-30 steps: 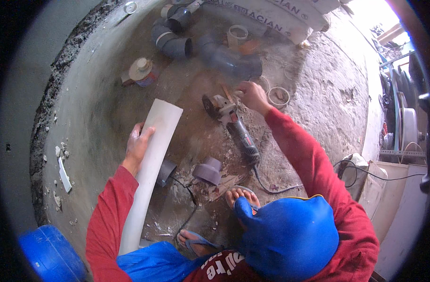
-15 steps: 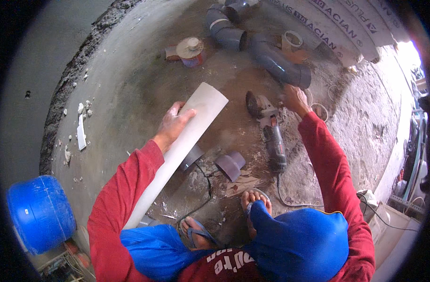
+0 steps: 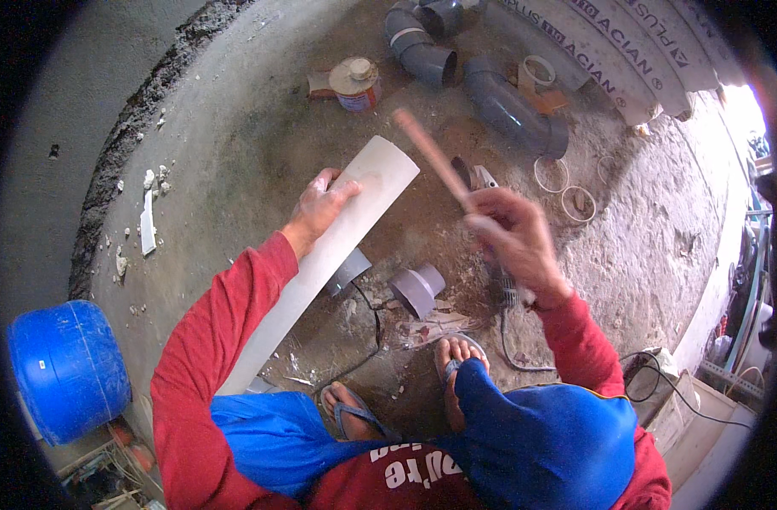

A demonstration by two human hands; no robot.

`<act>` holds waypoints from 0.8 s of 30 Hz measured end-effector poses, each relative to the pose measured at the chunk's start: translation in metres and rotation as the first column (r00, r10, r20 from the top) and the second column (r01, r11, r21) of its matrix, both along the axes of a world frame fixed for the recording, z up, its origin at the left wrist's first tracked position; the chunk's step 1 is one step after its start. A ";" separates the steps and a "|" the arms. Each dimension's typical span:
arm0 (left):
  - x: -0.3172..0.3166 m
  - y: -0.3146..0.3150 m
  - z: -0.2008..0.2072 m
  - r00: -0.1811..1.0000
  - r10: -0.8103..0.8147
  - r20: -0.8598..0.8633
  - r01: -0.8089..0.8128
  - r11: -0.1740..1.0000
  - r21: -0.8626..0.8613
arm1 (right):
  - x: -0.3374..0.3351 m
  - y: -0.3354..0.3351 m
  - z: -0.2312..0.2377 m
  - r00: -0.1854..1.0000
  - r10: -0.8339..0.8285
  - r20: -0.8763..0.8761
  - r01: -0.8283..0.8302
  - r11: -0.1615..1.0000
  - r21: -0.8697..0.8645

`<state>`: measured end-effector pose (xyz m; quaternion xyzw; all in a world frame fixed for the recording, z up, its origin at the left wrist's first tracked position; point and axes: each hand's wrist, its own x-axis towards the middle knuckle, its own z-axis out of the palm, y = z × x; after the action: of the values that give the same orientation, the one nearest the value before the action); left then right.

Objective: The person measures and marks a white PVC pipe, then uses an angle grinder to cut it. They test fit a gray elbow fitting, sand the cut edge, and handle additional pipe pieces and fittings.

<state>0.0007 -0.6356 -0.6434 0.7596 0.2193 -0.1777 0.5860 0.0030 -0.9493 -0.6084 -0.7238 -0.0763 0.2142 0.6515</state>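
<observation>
My left hand (image 3: 317,210) is wrapped round the upper part of a long pale grey plastic pipe (image 3: 354,195), which slants up to the right with its lower end by my left leg. In my right hand (image 3: 518,234) is a thin, reddish-brown stick-like piece (image 3: 431,155), blurred, its far tip pointing up and left toward the pipe's open end without touching it. Under that hand lies an angle grinder (image 3: 484,177), mostly hidden by it. Between pipe and grinder sits a purplish-grey pipe reducer (image 3: 417,290); a short grey fitting (image 3: 348,272) shows at the pipe's edge.
Ahead are a glue tin (image 3: 355,88), dark grey pipe elbows (image 3: 512,110), cut pale rings (image 3: 579,204) and stacked large pipes (image 3: 626,51). A blue drum (image 3: 70,371) stands at left. Black cables (image 3: 512,357) cross the floor near my feet.
My right hand has come back from beside the dark elbow toward me, now holding the reddish-brown stick up over the grinder. The left hand keeps its grip on the pipe.
</observation>
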 end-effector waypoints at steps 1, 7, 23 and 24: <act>0.000 0.000 0.001 1.000 -0.002 0.003 0.002 1.000 -0.001 | -0.004 0.014 -0.002 0.997 0.055 -0.046 -0.054 0.998 0.033; 0.000 0.003 -0.005 1.000 -0.013 -0.024 0.013 0.999 0.034 | -0.012 0.052 -0.020 0.927 0.219 -0.306 -0.121 0.944 0.308; -0.002 0.000 0.002 1.000 0.015 0.022 -0.016 0.998 0.055 | -0.007 0.062 -0.036 0.973 0.174 -0.151 -0.158 0.981 0.109; -0.002 0.000 0.002 1.000 0.017 0.017 -0.018 0.998 0.060 | -0.007 0.062 -0.036 0.970 0.172 -0.172 -0.155 0.982 0.111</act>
<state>-0.0018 -0.6361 -0.6416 0.7763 0.2266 -0.1598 0.5661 -0.0038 -0.8869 -0.6449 -0.6602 -0.0866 0.3281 0.6701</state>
